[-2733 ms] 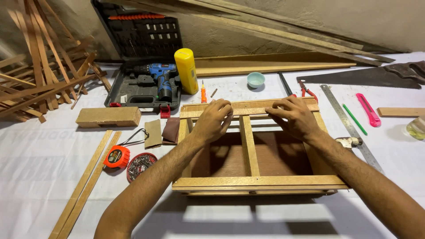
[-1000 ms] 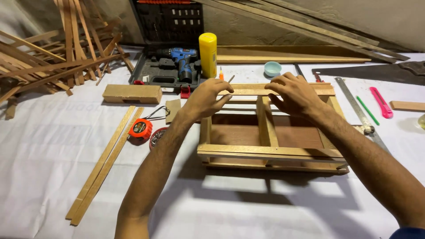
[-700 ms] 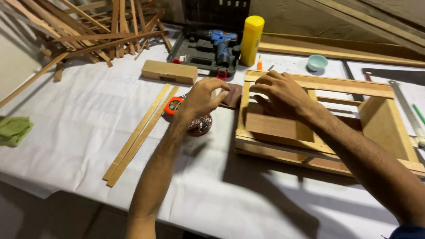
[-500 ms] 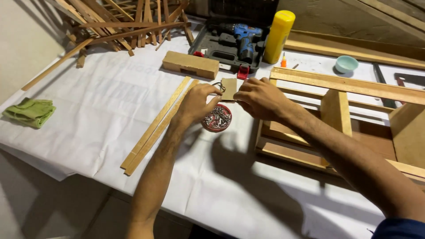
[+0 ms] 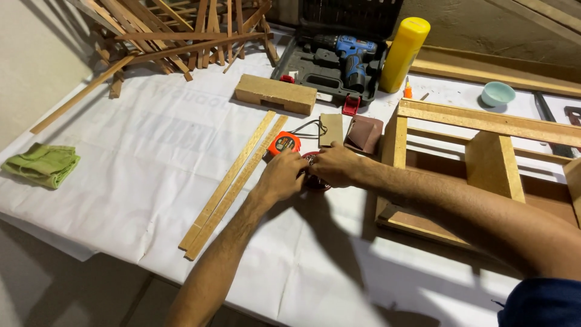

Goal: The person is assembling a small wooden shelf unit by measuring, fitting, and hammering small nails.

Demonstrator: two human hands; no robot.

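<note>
Round dark-red disc (image 5: 315,179): small flat round thing, dark with red, lying on the white-covered worktop (image 5: 121,157); mostly hidden under both hands, kind not clear.
Position: just beside the orange tape measure (image 5: 283,143), which sits at its 10 o'clock; the wooden frame (image 5: 484,151) lies at its 3 o'clock, near but apart.
Left hand (image 5: 283,177): fingers curled onto the disc's left edge, touching it.
Right hand (image 5: 336,167): fingers laid over the disc's right and top edge, touching it.
Grip state: both hands partly closed around the rim; whether the disc is lifted or only pinned flat, cannot tell.
Handling (judgement): probably light and stiff, thin enough that it is hard to pick straight off a flat sheet; the rim looks like the only usable hold.
Where to hold (judgement): pinch opposite edges at 9 and 3 o'clock, or tip one edge up first with a fingertip.
Slip risk (judgement): the smooth white sheet may let it slide when pushed sideways.
Nearby: two thin wooden strips (image 5: 233,181) at 8 o'clock; sandpaper pieces (image 5: 363,133) at 1 o'clock; wooden block (image 5: 275,94) and blue drill (image 5: 351,51) in its case at 12 o'clock; yellow bottle (image 5: 404,54) beyond; green cloth (image 5: 42,163) far at 9 o'clock.
</note>
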